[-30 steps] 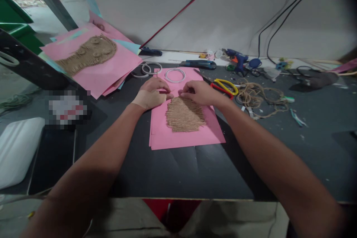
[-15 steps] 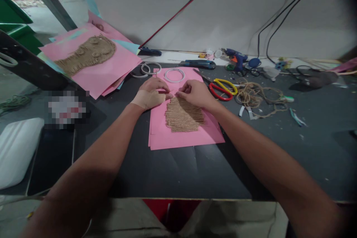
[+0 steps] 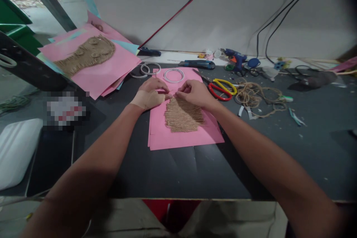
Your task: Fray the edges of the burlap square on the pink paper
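Observation:
Rows of brown jute twine [image 3: 184, 117] lie on a pink paper sheet [image 3: 167, 142], forming a flat patch on the black table. At the upper left corner of the patch, my left hand [image 3: 149, 92] has its thumb and fingers closed together, with a beige wrap around the palm. What its fingertips hold is too small to make out. From the other side, my right hand [image 3: 195, 95] pinches at the top edge of the twine, its fingertips close to the left ones. Just beyond the hands, a white ring [image 3: 174, 76] rests on the paper.
Right of the paper lie scissors [image 3: 223, 89] with red and yellow handles and a tangle of twine [image 3: 251, 95]. A blue cutter [image 3: 198, 64] and a glue gun [image 3: 237, 59] are along the wall. Pink sheets [image 3: 122, 63] with a twine shape are stacked at left.
Almost nothing differs. Both hands stay at the top edge of the twine patch; the view has shifted very slightly.

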